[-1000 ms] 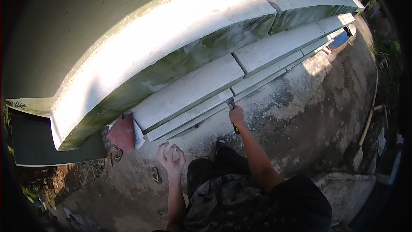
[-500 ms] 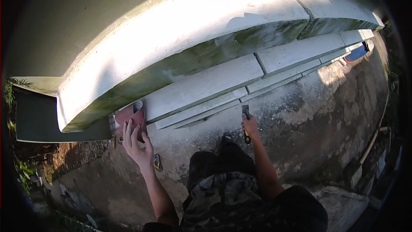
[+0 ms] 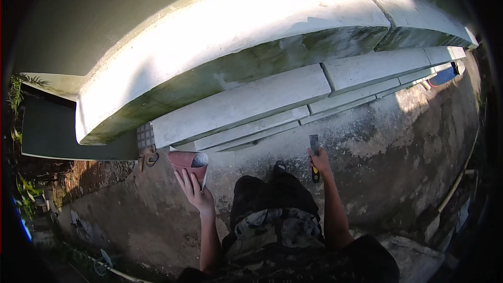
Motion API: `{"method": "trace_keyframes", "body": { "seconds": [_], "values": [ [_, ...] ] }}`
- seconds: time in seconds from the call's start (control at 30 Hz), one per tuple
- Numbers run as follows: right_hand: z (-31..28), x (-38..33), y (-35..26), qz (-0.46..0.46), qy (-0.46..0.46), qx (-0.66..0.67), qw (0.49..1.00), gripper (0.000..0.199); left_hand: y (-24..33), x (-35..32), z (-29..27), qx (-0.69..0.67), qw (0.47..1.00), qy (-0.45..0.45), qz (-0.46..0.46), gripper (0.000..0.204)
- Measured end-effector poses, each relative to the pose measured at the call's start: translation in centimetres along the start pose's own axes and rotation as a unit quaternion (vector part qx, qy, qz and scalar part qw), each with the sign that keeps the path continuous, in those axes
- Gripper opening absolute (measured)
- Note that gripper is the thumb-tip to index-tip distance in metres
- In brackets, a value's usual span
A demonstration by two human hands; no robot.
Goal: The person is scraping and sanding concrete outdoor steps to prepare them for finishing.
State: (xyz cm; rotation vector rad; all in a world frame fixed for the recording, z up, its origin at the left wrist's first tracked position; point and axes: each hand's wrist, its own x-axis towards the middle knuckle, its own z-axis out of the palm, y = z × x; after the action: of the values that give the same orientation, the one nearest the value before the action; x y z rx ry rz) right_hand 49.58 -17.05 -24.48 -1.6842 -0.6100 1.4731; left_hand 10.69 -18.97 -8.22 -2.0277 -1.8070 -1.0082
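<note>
A curled sheet of reddish sandpaper point(image 3: 183, 159), pale on its inner side, is in my left hand point(image 3: 199, 196). My fingers lie against its near side and the thumb is mostly hidden. It is held up just off the left end of the white concrete ledges. On the right, my right hand point(image 3: 321, 162) is closed round the black and yellow handle of a putty knife point(image 3: 314, 141). The blade points away from me, over the concrete floor and apart from the ledges.
Stepped white concrete ledges point(image 3: 251, 99) run across in front of me, below a thick, sunlit, green-stained slab point(image 3: 236, 26). Sandals point(image 3: 152, 159) lie at the left beside a tiled patch point(image 3: 145, 136). A blue object point(image 3: 444, 76) stands at the far right. The floor point(image 3: 398, 152) is stained concrete.
My left hand has moved right and nearer me with the sandpaper, away from the ledge end. The putty knife has shifted slightly right and nearer. The view has shifted a little.
</note>
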Motion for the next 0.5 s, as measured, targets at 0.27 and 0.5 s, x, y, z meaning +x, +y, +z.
{"method": "trace_keyframes", "body": {
  "seconds": [0.27, 0.5],
  "values": [
    [0.9, 1.0, -0.2, 0.015, 0.019, -0.006, 1.0, 0.021, -1.4, -4.5, 8.2, -0.106, 0.982, -0.154, 0.03, 0.049],
    [5.6, 5.0, -4.9, 0.004, 0.025, 0.016, 1.0, 0.019, -3.4, -0.3, 13.9, -0.093, 0.978, -0.182, 0.036, 0.057]
  ]
}}
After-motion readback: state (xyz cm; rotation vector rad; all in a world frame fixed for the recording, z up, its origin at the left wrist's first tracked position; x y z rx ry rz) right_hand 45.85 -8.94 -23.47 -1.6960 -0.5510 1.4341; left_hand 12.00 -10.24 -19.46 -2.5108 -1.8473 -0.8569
